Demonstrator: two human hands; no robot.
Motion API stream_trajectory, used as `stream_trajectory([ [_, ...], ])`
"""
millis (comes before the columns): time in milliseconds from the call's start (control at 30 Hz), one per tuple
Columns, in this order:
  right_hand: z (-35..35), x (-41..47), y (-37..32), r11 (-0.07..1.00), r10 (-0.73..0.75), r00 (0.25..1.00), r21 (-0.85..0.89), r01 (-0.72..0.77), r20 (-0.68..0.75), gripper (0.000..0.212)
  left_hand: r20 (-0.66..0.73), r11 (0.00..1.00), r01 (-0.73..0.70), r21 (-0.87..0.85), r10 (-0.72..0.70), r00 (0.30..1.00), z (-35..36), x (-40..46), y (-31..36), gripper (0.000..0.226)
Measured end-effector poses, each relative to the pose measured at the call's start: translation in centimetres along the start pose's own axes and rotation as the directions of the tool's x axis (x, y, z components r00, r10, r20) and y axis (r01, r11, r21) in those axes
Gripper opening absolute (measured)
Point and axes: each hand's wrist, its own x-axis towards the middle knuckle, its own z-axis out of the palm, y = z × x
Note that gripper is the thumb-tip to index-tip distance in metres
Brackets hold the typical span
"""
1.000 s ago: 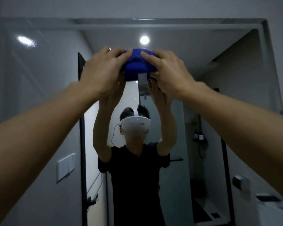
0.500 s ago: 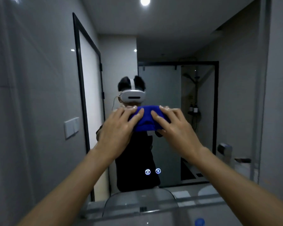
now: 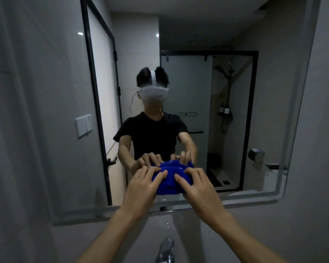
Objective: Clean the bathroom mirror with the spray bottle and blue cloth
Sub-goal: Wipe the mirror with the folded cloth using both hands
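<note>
Both hands are flat-ish on the blue cloth, pressing it against the mirror down around 6 o'clock of the glass, just above the bottom edge. The left hand has its fingers spread and laid over the left side of the cloth; the right hand does the same on the right side. Nothing is really gripped, just pushed into the glass with straight fingers.

What could go wrong, as far as I can judge: the cloth is bunched into a lump, not folded flat, so only part of it probably touches the glass and it may leave streaks or missed strips. It's also close to the mirror's lower rim, so a stroke that runs further down could slide off onto the wall. And the faucet sits right below at 6 o'clock of the view, easy to knock with a forearm.

Materials: the cloth looks soft, thick and crumpled, a saturated blue. The mirror is a smooth, hard, glossy rectangle with rounded lower corners and a pale border. The walls look like matte grey tile. The faucet is shiny metal, though blurred. I can't see the spray bottle anywhere here.
</note>
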Motion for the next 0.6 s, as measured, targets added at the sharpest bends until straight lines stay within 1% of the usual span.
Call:
stream_trajectory([
  [100, 2.1, -2.7, -0.9, 0.999, 0.032, 0.997, 0.037, -0.034, 0.065, 0.068, 0.003, 1.0, -0.016, -0.003, 0.016, 1.0, 2.3, -1.6, 0.8, 0.059],
  [200, 3.6, -4.3, -1.6, 0.996, 0.057, 0.99, 0.059, -0.065, 0.125, 0.065, 0.011, 1.0, -0.009, -0.007, 0.01, 1.0, 4.2, -2.9, 1.6, 0.055],
  [400, 5.5, -6.7, -2.6, 0.994, 0.066, 0.977, 0.075, -0.083, 0.203, 0.063, 0.116, 0.999, 0.03, -0.039, -0.025, 0.993, 6.9, -5.1, 2.6, 0.061],
  [533, 5.5, -6.8, -2.6, 0.994, 0.065, 0.976, 0.07, -0.081, 0.207, 0.062, 0.11, 0.999, 0.023, -0.026, -0.02, 0.994, 6.8, -5.3, 2.6, 0.061],
  [600, 5.0, -6.4, -2.5, 0.995, 0.061, 0.979, 0.066, -0.075, 0.197, 0.064, 0.108, 0.999, 0.024, -0.032, -0.02, 0.994, 6.2, -5.1, 2.4, 0.063],
])
